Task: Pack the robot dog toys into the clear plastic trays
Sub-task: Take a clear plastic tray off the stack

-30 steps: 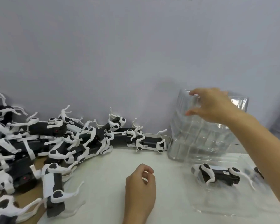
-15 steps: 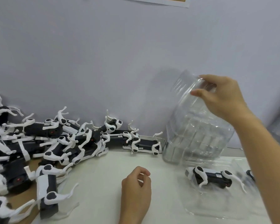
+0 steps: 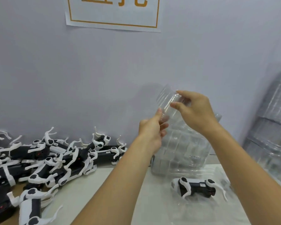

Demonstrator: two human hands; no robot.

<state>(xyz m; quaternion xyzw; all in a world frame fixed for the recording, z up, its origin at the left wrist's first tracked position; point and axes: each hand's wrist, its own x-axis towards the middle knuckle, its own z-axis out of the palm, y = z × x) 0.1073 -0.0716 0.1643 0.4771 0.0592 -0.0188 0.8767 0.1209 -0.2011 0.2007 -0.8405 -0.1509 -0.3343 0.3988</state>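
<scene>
Clear trays (image 3: 180, 143) stand stacked at the wall; both hands pinch the top edge, left hand (image 3: 151, 127) and right hand (image 3: 196, 109), likely peeling one free. Dogs (image 3: 55, 159) wait left of the stack.

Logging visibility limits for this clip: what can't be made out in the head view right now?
- Stack of clear trays: see-through layers blur together, so the count is unreadable; whether one tray is separated is unclear.
- Left hand fingertips: behind the plastic.
- Wall sign: cut off by the top edge.
- Toy pile: runs off the left edge, overlapping.
- Packed toy: its tray's outline is barely visible.
- Right hand pinches the top edge.
</scene>
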